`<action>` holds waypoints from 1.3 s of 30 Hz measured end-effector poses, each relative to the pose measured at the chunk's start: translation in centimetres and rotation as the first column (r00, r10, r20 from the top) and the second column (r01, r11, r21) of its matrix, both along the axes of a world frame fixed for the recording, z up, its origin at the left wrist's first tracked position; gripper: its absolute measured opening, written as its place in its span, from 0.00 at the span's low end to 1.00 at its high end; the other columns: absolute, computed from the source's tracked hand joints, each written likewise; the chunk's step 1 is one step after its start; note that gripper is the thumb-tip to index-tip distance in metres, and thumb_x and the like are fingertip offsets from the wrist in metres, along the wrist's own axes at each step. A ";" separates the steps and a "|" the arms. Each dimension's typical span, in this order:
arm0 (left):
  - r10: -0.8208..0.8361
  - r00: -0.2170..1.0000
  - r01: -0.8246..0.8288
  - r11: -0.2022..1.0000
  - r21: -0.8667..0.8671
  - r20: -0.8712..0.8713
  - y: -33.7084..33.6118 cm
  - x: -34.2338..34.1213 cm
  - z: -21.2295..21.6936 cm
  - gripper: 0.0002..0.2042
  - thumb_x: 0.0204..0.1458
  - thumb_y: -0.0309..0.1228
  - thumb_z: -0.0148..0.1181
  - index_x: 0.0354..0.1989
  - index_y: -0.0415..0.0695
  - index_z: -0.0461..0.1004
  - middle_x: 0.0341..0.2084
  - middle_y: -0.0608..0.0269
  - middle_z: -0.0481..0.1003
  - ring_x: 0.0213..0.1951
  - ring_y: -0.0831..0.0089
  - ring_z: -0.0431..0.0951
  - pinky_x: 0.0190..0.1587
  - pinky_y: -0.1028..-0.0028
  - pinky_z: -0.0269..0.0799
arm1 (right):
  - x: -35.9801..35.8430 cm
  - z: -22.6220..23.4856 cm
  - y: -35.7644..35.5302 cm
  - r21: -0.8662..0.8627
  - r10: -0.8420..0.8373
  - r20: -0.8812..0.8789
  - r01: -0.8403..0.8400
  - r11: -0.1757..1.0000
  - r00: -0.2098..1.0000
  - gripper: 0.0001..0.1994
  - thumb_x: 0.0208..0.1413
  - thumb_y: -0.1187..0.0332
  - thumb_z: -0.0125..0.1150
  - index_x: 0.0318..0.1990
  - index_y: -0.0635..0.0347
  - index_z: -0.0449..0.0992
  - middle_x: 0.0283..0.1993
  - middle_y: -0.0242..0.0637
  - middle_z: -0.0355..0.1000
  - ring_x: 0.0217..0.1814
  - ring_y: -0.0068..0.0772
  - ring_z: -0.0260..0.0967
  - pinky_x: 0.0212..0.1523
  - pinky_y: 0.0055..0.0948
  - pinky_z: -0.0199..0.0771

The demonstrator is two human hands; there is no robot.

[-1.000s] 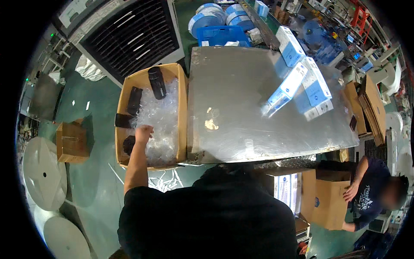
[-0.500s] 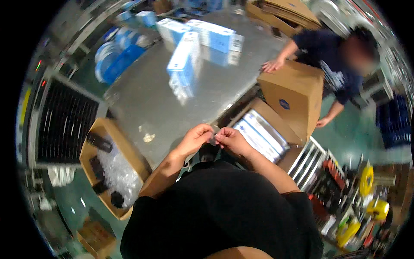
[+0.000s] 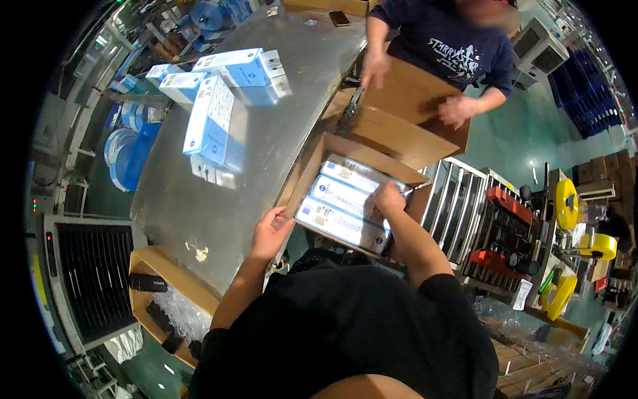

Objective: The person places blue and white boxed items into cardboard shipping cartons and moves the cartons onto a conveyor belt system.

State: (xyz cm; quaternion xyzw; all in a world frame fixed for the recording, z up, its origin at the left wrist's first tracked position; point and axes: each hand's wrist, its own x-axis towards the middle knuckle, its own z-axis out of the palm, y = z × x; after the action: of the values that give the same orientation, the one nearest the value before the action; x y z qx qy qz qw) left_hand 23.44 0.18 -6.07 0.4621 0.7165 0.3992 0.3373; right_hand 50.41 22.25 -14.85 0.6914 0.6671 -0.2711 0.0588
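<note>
Just right of centre stands an open carton (image 3: 307,174) with several white-and-blue boxes (image 3: 342,197) lying side by side in it. My right hand (image 3: 389,199) is over the right end of these boxes, fingers curled down against them. What its fingertips hold, if anything, is hidden. By the carton's near left corner is my left hand (image 3: 271,234), thumb and fingers apart, the tips at the cardboard edge.
Across from me a co-worker (image 3: 446,46) handles another brown carton (image 3: 399,123). White-and-blue boxes (image 3: 211,120) stand on the metal table (image 3: 266,143). A roller conveyor (image 3: 446,199) leads right to a tape machine (image 3: 508,233). A carton of clear plastic (image 3: 216,302) stands at lower left.
My hands, together over a small thing before, have parted: the right went to the boxes, the left to the carton's corner. My view has turned right. The co-worker's carton is tilted differently.
</note>
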 end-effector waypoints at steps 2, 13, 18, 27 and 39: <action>-0.145 0.962 0.141 0.989 -0.032 -0.230 1.7 -1.0 0.0 0.37 0.43 0.34 0.72 0.61 0.37 0.60 0.56 0.46 0.64 0.57 0.59 0.67 0.59 0.67 0.63 | 0.3 2.4 -0.3 0.178 0.041 -0.023 -0.037 0.983 0.999 0.28 0.46 0.58 0.65 0.52 0.64 0.66 0.51 0.51 0.72 0.50 0.51 0.72 0.51 0.45 0.71; -0.970 0.244 0.685 0.167 -0.709 0.006 16.3 1.8 -4.0 0.50 0.31 0.40 0.75 0.67 0.52 0.54 0.65 0.43 0.53 0.62 0.51 0.61 0.60 0.61 0.62 | 4.2 2.4 -3.9 -0.127 0.545 -0.022 -0.543 0.830 0.838 0.25 0.59 0.54 0.53 0.59 0.60 0.65 0.59 0.46 0.66 0.62 0.50 0.62 0.61 0.42 0.61; -0.624 0.594 0.468 0.781 -0.413 -0.507 15.1 1.4 -9.0 0.53 0.27 0.39 0.79 0.67 0.50 0.53 0.66 0.42 0.48 0.67 0.51 0.53 0.66 0.62 0.54 | 2.3 8.0 1.4 0.701 0.248 0.094 -0.241 0.672 0.964 0.31 0.45 0.66 0.65 0.59 0.54 0.63 0.58 0.37 0.65 0.58 0.42 0.62 0.63 0.50 0.53; -0.416 0.841 0.295 0.888 -0.352 -0.346 7.6 2.2 -14.7 0.40 0.53 0.36 0.61 0.70 0.48 0.42 0.60 0.41 0.60 0.62 0.40 0.58 0.60 0.58 0.62 | 7.9 -3.7 -9.6 0.275 0.552 -0.053 -0.520 0.809 0.832 0.39 0.57 0.41 0.48 0.69 0.56 0.51 0.74 0.39 0.45 0.77 0.44 0.36 0.72 0.52 0.35; -0.554 0.831 0.506 0.787 -0.353 -0.044 18.1 33.8 -12.8 0.63 0.30 0.34 0.78 0.71 0.45 0.31 0.65 0.42 0.51 0.65 0.44 0.51 0.67 0.55 0.49 | 28.3 -3.6 -0.4 0.370 0.181 -0.022 -0.160 0.915 0.983 0.38 0.56 0.42 0.50 0.69 0.54 0.53 0.74 0.36 0.46 0.77 0.41 0.35 0.72 0.55 0.30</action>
State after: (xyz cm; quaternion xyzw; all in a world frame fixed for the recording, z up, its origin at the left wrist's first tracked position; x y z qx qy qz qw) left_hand 57.20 18.31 -18.86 0.6103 0.6357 0.1292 0.4546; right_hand 78.70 21.88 -18.44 0.6216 0.7650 -0.1546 -0.0664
